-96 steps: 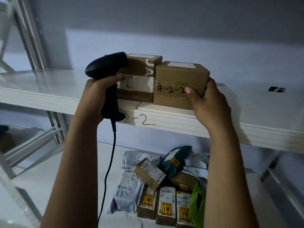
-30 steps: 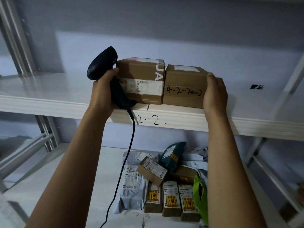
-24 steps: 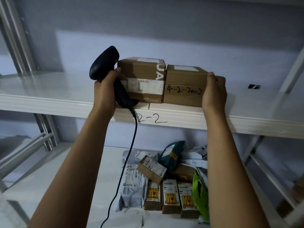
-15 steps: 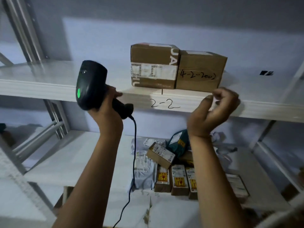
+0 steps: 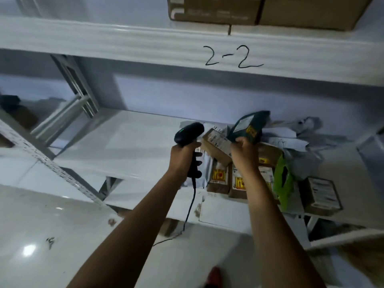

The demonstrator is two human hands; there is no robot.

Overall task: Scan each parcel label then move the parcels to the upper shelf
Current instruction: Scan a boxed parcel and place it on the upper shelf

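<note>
My left hand (image 5: pixel 182 155) grips the black corded barcode scanner (image 5: pixel 188 134) over the lower shelf (image 5: pixel 128 146), its head showing a green light. My right hand (image 5: pixel 243 149) holds the lower edge of a dark green soft parcel (image 5: pixel 250 126) with a white label, lifted above the parcel pile. Under it lie a tilted brown box (image 5: pixel 217 145), small brown boxes with yellow stickers (image 5: pixel 219 176), grey mailer bags (image 5: pixel 307 132) and a bright green bag (image 5: pixel 283 180). Two brown boxes (image 5: pixel 216 9) stand side by side on the upper shelf (image 5: pixel 124 40), marked "2-2".
Another labelled brown box (image 5: pixel 321 196) lies at the right end of the lower shelf. Metal uprights and braces (image 5: pixel 74 86) stand at the left. The scanner cable (image 5: pixel 188 213) hangs down past the shelf's front edge to the glossy floor (image 5: pixel 52 235).
Both hands have come down from the upper shelf to the lower one. My right hand, empty before, now holds the dark green parcel. The view has tilted downward.
</note>
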